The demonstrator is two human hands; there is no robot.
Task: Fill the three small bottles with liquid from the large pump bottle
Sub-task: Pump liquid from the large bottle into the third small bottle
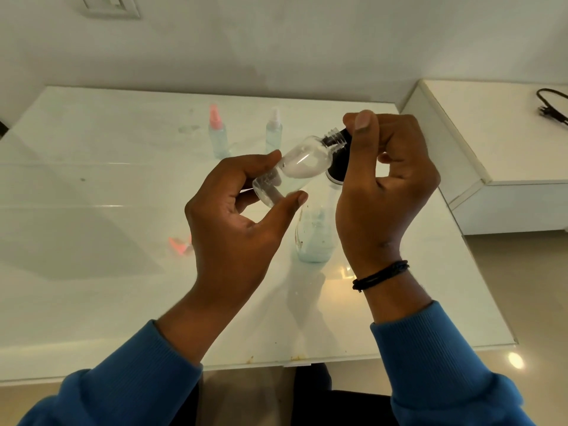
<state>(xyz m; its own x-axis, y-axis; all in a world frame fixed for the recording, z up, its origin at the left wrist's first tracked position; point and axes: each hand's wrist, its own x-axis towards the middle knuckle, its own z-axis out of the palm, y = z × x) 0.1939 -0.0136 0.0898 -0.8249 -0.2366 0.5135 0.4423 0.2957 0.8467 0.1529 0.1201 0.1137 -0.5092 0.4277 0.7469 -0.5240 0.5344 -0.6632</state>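
My left hand (pixel 233 229) grips a small clear bottle (pixel 292 167) by its base and tilts it. The bottle's open threaded neck meets the black pump head (pixel 338 169) of the large pump bottle (pixel 316 238). A little pale liquid lies inside the small bottle. My right hand (pixel 384 186) is curled round the pump head, thumb raised on top. The large bottle stands on the white table (pixel 92 179) with pale blue liquid low inside it. Two capped small spray bottles stand behind: one with a pink top (pixel 217 133), one with a white top (pixel 273 130).
A loose pink spray cap (pixel 179 245) lies on the table left of my left wrist. A white cabinet (pixel 507 149) with a black cable (pixel 550 106) on it adjoins the table's right side. The wall, with a socket (pixel 107 4), is behind.
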